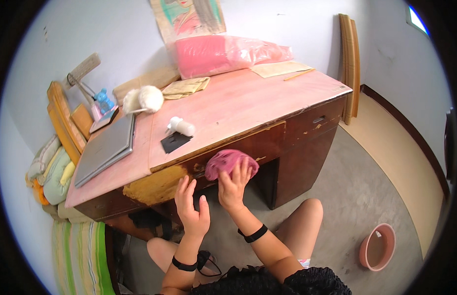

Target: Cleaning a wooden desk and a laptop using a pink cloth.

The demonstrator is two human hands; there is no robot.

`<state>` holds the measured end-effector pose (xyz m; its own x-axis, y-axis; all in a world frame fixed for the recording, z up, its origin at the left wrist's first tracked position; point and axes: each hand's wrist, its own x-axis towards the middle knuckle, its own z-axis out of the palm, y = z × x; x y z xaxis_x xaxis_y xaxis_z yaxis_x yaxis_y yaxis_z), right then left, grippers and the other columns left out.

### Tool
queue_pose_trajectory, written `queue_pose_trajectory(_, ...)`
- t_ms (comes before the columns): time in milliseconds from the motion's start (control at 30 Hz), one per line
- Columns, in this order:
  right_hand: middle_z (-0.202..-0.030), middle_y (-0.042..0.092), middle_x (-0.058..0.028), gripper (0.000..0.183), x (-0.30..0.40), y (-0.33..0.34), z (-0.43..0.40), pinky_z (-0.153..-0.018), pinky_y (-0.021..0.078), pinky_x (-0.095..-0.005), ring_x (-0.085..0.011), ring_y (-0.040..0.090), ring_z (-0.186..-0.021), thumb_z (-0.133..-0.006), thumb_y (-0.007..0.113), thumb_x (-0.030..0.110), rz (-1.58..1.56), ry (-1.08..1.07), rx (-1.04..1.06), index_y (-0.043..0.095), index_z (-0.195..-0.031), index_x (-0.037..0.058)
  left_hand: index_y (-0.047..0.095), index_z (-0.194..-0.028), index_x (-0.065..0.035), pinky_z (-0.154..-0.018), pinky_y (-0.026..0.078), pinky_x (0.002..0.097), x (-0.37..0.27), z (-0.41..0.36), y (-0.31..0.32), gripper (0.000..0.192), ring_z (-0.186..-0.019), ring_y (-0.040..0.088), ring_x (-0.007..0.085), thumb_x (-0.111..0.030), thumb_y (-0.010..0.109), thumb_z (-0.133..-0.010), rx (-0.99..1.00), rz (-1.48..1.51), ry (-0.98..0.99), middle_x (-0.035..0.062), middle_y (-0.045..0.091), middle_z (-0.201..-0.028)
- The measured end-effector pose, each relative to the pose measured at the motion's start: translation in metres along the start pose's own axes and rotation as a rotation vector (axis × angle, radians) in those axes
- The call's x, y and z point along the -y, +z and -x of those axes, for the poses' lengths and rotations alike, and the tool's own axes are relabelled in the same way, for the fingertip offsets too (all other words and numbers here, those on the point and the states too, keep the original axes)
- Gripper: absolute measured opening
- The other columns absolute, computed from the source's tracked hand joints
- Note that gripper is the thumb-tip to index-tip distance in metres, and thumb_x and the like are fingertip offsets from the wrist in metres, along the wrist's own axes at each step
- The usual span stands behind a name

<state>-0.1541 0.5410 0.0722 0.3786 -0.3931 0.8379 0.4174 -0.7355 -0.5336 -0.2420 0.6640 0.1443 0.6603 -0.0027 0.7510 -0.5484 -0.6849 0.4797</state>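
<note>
Under my right hand [234, 186] a crumpled pink cloth [228, 162] lies against the drawer front of a dark wooden desk [302, 173]; my fingers press on it. My left hand [192, 210] has its fingers apart and holds nothing. Its fingertips are close to a yellowish worn patch [156, 184] on the desk front. Whether they touch the desk I cannot tell. On the pink-covered desktop, above my hands, a white bottle [182, 126] lies beside a flat black item [175, 143].
The desktop holds a closed silver laptop [105, 145], white fluffy earmuffs [151, 99], a folded cloth [186, 87] and a pink plastic-wrapped bundle [213, 55]. On the floor at right stands a pink basin [392, 243] with murky water. Folded bedding [57, 180] is at far left.
</note>
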Motion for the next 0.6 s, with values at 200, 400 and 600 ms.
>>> queue_pose_trajectory(200,-0.151,0.044,-0.0229,0.03,-0.078,-0.026,-0.071,-0.116,0.021,-0.0598,-0.0443,0.033,-0.144,-0.089,0.056,-0.001,0.002,0.141,-0.256,0.063,-0.119,0.0039,0.053,-0.14,-0.0023,-0.117,0.022,0.0554,-0.014,-0.007,0.031,0.056,-0.143,0.028,0.0472,-0.01,0.061,-0.085,0.034,-0.263,0.108,0.0224,0.034,-0.157)
queue_pose_trajectory(400,-0.152,0.041,-0.0236,0.037,-0.147,-0.058,-0.121,-0.117,0.0243,-0.0524,-0.0436,0.031,-0.145,-0.091,0.051,-0.005,0.058,0.039,-0.153,0.06,-0.127,-0.0004,0.05,-0.144,-0.0069,-0.118,0.014,0.0616,-0.011,0.002,0.057,0.063,-0.149,0.007,0.0532,-0.013,0.063,-0.083,0.12,-0.404,0.114,0.0254,0.016,-0.163)
queue_pose_trajectory(600,-0.148,0.047,-0.0216,0.047,-0.215,-0.076,-0.143,-0.11,0.0365,-0.0447,-0.042,0.045,-0.132,-0.092,0.053,-0.002,-0.014,0.333,-0.372,0.054,-0.138,0.0067,0.047,-0.148,-0.0091,-0.117,0.014,0.0635,-0.012,0.004,0.076,0.07,-0.148,0.003,0.0558,-0.014,0.067,-0.08,0.125,-0.52,0.147,0.0284,0.011,-0.163)
